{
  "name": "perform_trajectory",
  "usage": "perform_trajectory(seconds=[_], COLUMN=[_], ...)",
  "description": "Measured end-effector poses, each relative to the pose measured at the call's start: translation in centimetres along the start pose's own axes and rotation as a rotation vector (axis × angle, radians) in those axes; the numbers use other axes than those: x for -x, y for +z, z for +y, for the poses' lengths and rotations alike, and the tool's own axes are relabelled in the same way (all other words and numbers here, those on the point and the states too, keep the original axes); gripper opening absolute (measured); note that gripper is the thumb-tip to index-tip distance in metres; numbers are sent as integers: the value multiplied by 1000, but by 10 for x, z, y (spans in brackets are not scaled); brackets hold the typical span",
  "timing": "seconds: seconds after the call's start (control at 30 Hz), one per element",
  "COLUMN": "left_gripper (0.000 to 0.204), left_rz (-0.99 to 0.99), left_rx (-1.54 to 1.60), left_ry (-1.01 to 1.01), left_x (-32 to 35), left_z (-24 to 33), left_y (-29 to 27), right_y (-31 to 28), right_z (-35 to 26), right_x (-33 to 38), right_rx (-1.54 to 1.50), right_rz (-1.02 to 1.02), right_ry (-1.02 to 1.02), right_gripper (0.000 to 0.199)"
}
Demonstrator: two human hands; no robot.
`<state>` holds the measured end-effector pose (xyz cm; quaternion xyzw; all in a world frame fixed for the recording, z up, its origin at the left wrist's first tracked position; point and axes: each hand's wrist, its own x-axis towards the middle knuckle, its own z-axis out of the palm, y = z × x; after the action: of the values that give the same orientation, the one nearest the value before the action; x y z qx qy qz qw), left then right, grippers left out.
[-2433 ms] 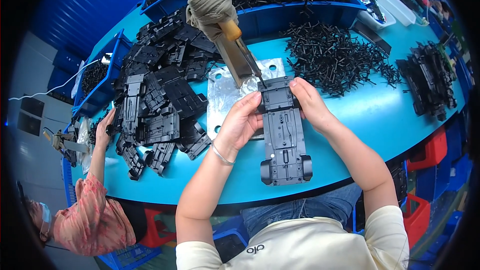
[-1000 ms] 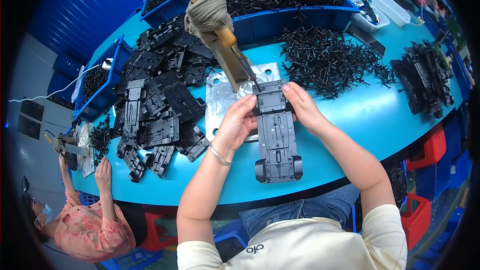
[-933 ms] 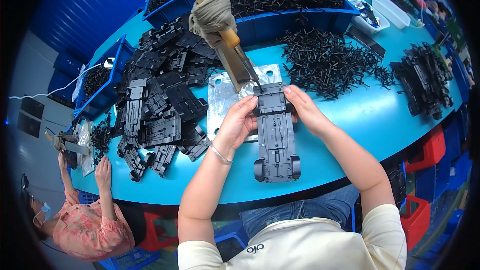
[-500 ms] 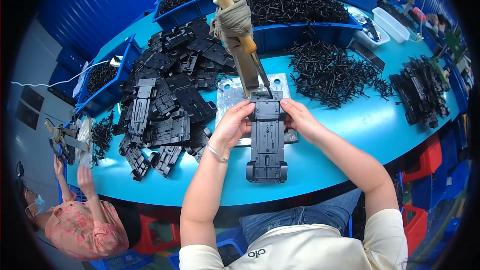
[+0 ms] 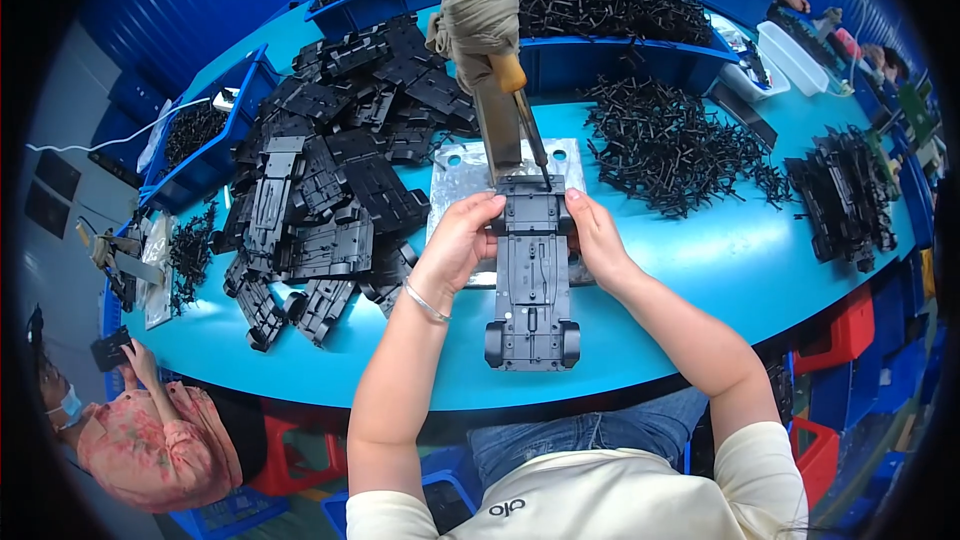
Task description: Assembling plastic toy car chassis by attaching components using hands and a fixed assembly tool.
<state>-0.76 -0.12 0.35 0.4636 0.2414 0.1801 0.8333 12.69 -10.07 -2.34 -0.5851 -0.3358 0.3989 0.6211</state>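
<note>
A black plastic toy-car chassis (image 5: 533, 285) lies lengthwise in front of me, its far end over a silvery metal plate (image 5: 450, 190). My left hand (image 5: 462, 238) grips its left edge near the far end, thumb on top. On the opposite edge, my right hand (image 5: 600, 240) holds it with the thumb along the side. A soldering iron (image 5: 508, 72) with a yellow handle is bound with cloth to an upright metal bracket (image 5: 497, 130). Its dark tip points down at the chassis's far right corner; I cannot tell whether it touches.
More black chassis (image 5: 375, 180) are heaped on the left, and others (image 5: 845, 200) stand in a row at right. Small black rod parts (image 5: 670, 145) lie piled beyond my right hand. Blue bins (image 5: 620, 65) line the back. A co-worker (image 5: 165, 440) sits at lower left.
My hands and the chassis have barely shifted relative to the iron, while the whole view has moved slightly. The co-worker's hands have come down from the iron there and now hold a dark part.
</note>
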Motion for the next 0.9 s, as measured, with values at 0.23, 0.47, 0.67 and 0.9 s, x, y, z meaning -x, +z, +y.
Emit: perform_trajectory(seconds=[0.23, 0.47, 0.67, 0.9], left_gripper=[22, 21, 23, 21], left_rz=[-1, -13, 0, -20], left_rx=[5, 17, 12, 2], left_ry=[-4, -1, 2, 0], left_x=[0, 0, 1, 0], left_z=[0, 1, 1, 2], left_y=[2, 2, 2, 0], right_y=[-1, 1, -1, -3], right_z=[-6, -9, -11, -8], right_x=[1, 1, 3, 2], right_rx=[29, -33, -16, -33], right_rz=[-11, -18, -46, -88], right_ry=[18, 19, 43, 59], right_gripper=[37, 36, 35, 33])
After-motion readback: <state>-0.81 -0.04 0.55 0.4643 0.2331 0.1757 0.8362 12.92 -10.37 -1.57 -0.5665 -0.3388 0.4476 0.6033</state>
